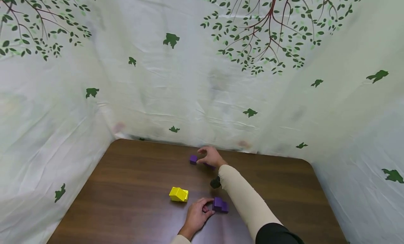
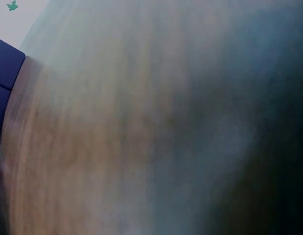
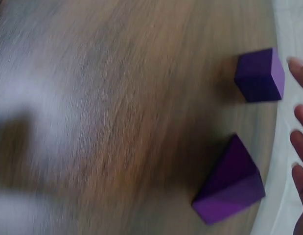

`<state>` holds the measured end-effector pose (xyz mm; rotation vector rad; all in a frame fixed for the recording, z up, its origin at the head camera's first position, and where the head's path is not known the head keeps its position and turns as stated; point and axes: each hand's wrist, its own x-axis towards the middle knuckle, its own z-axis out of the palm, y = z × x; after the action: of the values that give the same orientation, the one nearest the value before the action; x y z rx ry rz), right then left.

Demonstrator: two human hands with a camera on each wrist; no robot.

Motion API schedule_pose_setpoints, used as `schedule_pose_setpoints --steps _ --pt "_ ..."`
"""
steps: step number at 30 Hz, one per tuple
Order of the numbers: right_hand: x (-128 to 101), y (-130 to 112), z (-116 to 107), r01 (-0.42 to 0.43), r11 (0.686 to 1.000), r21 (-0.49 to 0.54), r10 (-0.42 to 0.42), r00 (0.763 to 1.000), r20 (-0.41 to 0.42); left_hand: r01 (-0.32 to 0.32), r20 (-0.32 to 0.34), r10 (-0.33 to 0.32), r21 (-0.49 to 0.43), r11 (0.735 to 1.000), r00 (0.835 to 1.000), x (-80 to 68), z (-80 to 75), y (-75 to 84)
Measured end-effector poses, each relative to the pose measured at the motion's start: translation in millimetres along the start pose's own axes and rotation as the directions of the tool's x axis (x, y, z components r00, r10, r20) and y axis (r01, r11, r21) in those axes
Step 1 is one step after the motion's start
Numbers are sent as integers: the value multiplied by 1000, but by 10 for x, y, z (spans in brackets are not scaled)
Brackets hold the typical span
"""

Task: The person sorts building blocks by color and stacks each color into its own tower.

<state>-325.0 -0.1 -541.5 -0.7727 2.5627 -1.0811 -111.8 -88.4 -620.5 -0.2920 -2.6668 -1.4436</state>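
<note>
My left hand (image 1: 197, 214) pinches a stepped pair of purple blocks (image 1: 220, 204) between thumb and index finger, near the front of the table. In the left wrist view only a fingertip and part of the purple blocks (image 2: 6, 68) show at the left edge. At the table's far side, my right hand (image 1: 211, 157) hovers with parted fingers beside a small purple cube (image 3: 260, 76). Its fingers hold nothing. A purple triangular block (image 3: 232, 186) lies close to the cube; in the head view the right hand mostly hides it.
A yellow angular block shape (image 1: 178, 194) sits on the brown wooden table (image 1: 142, 174), left of the purple pair. Behind the table's far edge hangs a pale curtain (image 1: 195, 96) printed with leaves. The right forearm (image 1: 249, 198) stretches across the table's right half.
</note>
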Motion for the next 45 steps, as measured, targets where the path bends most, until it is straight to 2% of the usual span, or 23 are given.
schedule_pose_setpoints --steps 6,14,24,31,36,41,45 --pt "91 -36 136 -63 990 -126 60 998 -29 9 12 -9 15 1000 1000 3 -27 0" --pt "194 -77 261 -112 966 -233 108 994 -29 4 17 -3 -15 1000 1000 29 -68 -11" --pt "181 -79 283 -142 955 -259 137 990 -39 -15 9 15 -2 1000 1000 22 -52 -28" --pt "187 -98 248 -107 954 -282 97 994 -48 -14 6 13 8 1000 1000 17 -78 -4" --pt "115 -143 138 -120 975 -185 107 991 -78 10 10 -10 -9 1000 1000 30 -67 38" --pt "24 -160 49 -135 989 -54 129 987 -97 -1 -1 1 -3 1000 1000 15 -50 38" --pt "-70 -199 -34 -108 990 92 119 986 -118 -10 -4 10 -1 1000 1000 -2 -42 -1"
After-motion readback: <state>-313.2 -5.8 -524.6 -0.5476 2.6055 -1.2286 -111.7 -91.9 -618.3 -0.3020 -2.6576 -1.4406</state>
